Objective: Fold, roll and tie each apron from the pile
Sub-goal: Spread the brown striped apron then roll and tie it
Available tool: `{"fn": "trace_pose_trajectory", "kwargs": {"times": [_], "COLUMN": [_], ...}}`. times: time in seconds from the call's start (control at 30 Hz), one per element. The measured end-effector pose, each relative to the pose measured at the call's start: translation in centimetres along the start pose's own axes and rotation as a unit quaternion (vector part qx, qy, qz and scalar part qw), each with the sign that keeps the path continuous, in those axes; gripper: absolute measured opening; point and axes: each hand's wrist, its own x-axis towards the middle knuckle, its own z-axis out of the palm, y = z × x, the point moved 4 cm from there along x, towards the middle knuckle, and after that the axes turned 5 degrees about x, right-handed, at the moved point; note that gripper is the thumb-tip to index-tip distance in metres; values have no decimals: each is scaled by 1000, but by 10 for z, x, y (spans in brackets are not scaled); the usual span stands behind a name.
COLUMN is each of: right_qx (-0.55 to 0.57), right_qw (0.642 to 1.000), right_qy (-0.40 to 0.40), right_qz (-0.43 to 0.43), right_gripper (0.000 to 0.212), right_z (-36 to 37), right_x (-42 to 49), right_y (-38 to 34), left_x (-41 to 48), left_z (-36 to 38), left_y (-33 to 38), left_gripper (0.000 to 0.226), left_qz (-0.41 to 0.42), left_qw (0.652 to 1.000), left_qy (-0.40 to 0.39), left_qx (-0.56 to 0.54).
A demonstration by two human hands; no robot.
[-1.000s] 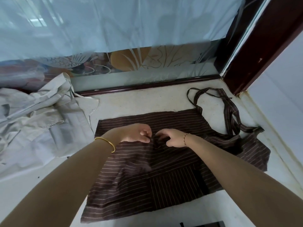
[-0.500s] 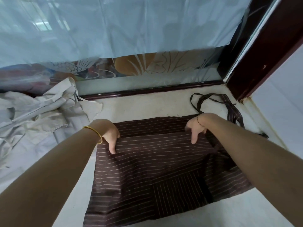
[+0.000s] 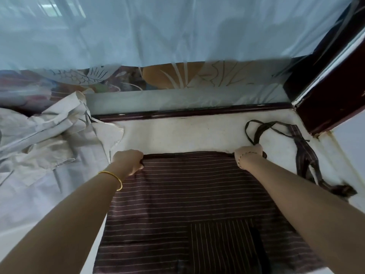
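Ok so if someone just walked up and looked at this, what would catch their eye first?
First, the dark brown striped apron spread flat in the middle, with the left hand and right hand each gripping a far corner of it. Next, its long straps trailing loose to the right. Then the rumpled pile of pale aprons on the left.

A pale, scuffed floor (image 3: 187,133) runs to a dark red-brown sill (image 3: 197,113). Above it stands frosted glass (image 3: 177,78) patterned with fish and leaves, covered higher up by light blue sheeting (image 3: 158,30). A dark wooden frame (image 3: 333,95) rises at right.
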Motion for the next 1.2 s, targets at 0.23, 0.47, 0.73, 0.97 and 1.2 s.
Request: {"fn": "trace_pose_trajectory", "kwargs": {"times": [0.23, 0.47, 0.73, 0.97, 1.2], "right_qx": [40, 72, -31, 177, 255], "right_qw": [999, 996, 999, 954, 923], "right_qy": [-32, -45, -12, 174, 200], "right_qz": [2, -15, 12, -170, -207], "right_gripper": [19, 17, 33, 34, 25], "right_z": [4, 4, -9, -38, -38], "right_x": [18, 29, 11, 7, 22], "right_y": [6, 10, -11, -84, -84], "left_x": [20, 28, 35, 39, 44], "left_z": [17, 7, 1, -10, -9], "left_y": [-28, -26, -13, -9, -17], "left_gripper": [26, 28, 32, 33, 34], "left_qz": [-7, -49, 14, 100, 114], "left_qw": [992, 996, 994, 990, 992], "left_qy": [-118, 27, 94, 88, 43], "left_qx": [48, 63, 60, 37, 29]}}
